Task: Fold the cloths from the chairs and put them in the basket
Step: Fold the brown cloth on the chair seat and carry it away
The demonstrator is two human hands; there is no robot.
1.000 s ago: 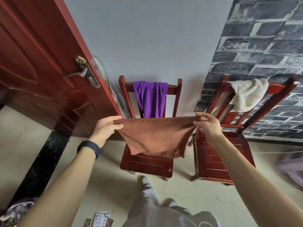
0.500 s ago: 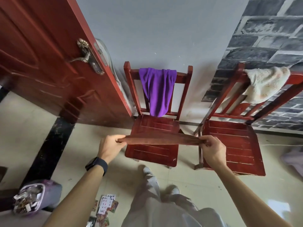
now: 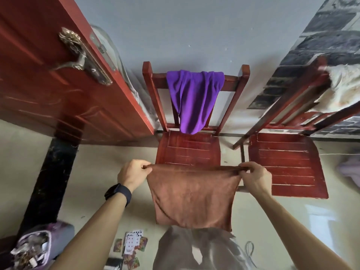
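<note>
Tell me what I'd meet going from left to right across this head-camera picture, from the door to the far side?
First the door handle → left hand, pinching one corner → brown cloth → right hand, pinching the other corner → cream cloth, draped at the far right.

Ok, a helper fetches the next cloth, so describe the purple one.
Beside the red door on the left stands a wooden chair; the purple cloth hangs over its backrest. The neighbouring chair holds a cream cloth, and the brown cloth hangs from the left hand and right hand.
</note>
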